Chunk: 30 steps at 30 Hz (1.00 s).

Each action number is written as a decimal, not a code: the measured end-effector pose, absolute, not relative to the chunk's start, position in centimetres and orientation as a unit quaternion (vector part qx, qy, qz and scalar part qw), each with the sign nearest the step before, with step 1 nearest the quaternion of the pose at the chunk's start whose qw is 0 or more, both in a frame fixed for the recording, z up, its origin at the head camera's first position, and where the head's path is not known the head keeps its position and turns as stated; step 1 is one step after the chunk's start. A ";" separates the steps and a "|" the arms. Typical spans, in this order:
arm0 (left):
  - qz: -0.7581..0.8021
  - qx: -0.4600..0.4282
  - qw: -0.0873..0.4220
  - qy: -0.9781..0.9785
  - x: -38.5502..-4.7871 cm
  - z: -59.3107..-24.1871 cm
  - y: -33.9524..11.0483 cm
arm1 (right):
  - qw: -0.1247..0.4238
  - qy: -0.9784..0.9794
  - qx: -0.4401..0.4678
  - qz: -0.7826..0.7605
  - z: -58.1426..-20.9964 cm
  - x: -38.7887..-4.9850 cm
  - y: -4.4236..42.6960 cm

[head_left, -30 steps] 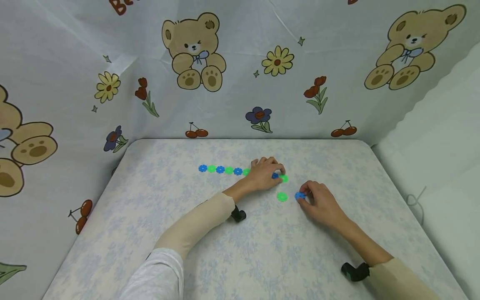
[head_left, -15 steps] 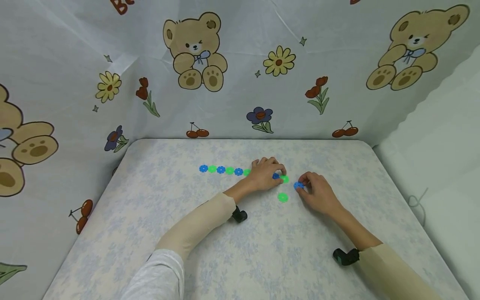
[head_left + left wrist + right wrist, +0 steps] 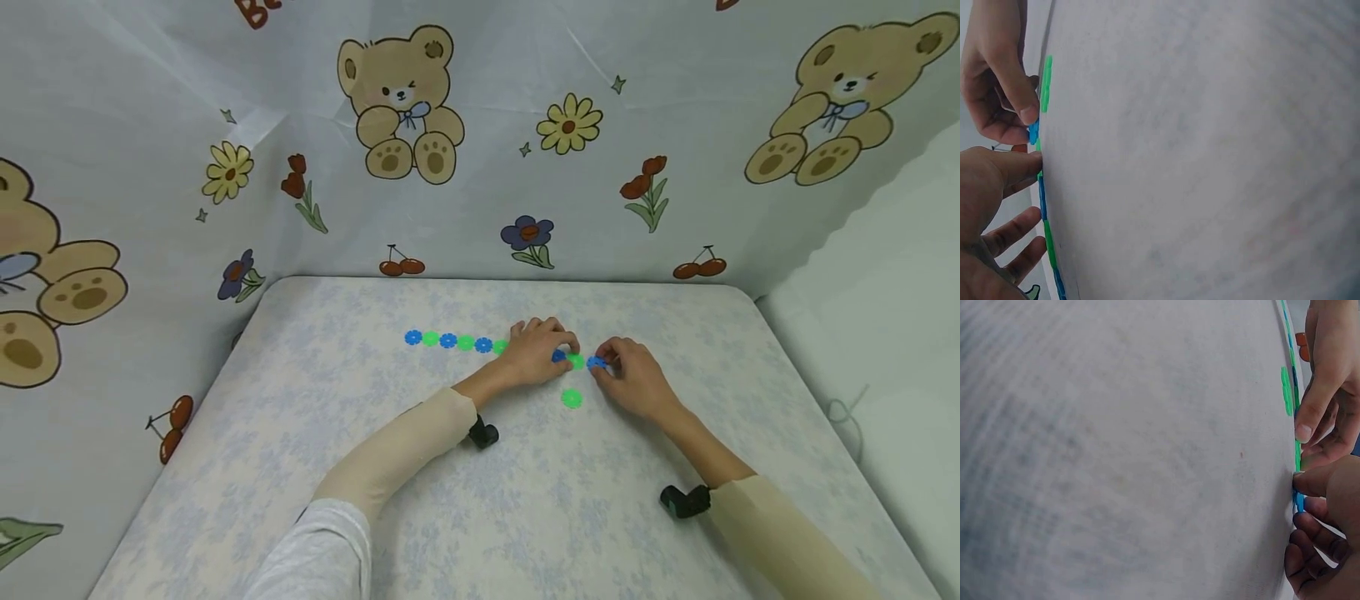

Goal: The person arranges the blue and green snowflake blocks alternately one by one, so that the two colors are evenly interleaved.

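Observation:
A row of notched plastic snowflake discs, alternating blue and green, runs across the table, starting from a blue disc (image 3: 413, 337) at its left end. My left hand (image 3: 536, 352) covers part of the row and pinches the green snowflake disc (image 3: 576, 362) at its right end between thumb and forefinger. My right hand (image 3: 633, 377) pinches a blue snowflake disc (image 3: 596, 362) by its edge, just right of that green one. In the right wrist view the blue disc (image 3: 1299, 501) sits close to the green disc (image 3: 1298, 455); whether their slots engage cannot be told.
A loose green disc (image 3: 572, 398) lies nearer me, below the row's right end. The table (image 3: 495, 517) has a pale blue pattern. Behind it hangs a curtain (image 3: 480, 150) printed with bears and flowers. Black wrist cameras (image 3: 685, 502) stick out beneath both forearms.
My right hand has carried the blue disc away from me and slightly left, up to the row's right end. The left hand stays on the row. The head view has shifted slightly.

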State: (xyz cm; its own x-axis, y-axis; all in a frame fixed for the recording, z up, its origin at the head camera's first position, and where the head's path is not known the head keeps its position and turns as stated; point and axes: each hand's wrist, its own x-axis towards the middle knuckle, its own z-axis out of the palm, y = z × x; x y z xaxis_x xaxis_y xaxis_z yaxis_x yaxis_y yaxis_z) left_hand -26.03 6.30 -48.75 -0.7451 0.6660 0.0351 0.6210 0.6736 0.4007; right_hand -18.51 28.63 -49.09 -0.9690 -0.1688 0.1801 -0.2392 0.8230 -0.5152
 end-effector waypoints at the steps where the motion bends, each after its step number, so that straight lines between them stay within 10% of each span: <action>1: 0.198 0.353 0.057 0.912 -26.0 -48.8 6.3 | 0.064 -0.953 0.107 0.276 -49.1 -18.5 28.7; 30: 0.180 0.352 0.052 0.917 -25.8 -48.7 6.5 | 0.067 -0.942 0.166 0.284 -49.2 -15.0 26.6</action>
